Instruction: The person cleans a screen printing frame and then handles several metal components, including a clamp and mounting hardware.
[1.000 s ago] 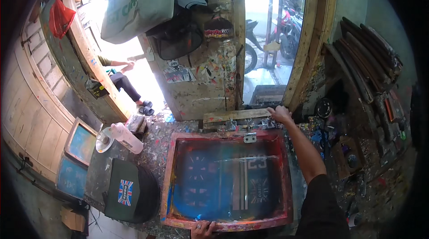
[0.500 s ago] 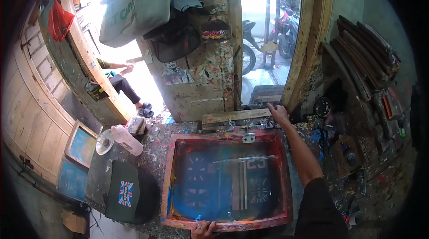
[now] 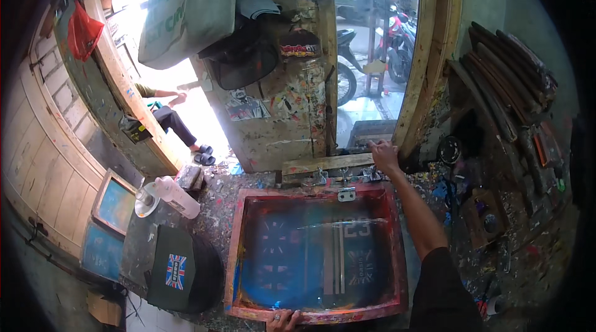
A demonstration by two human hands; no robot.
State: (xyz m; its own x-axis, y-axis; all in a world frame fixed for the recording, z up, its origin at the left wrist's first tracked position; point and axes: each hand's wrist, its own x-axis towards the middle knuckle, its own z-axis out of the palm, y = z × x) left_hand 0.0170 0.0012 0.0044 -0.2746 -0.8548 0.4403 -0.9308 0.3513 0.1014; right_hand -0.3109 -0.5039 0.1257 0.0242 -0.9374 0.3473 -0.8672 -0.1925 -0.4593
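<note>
The red-framed printing screen (image 3: 316, 254) lies flat at picture centre, hinged at twelve o'clock to a wooden bar (image 3: 326, 164). Right hand (image 3: 383, 156) presses there, steadying; finger closure indeterminate. Left hand (image 3: 282, 319), six o'clock, fingers curled over the frame's near rail.

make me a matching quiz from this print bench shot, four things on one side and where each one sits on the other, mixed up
Things:
1. right hand
2. left hand
3. white bottle
4. dark cap

Places:
A. on the near edge of the red screen frame
B. lying left of the frame, by the far corner
C. at the wooden bar behind the frame
D. left of the frame, by the near corner

Pairs: 1-C, 2-A, 3-B, 4-D
</note>
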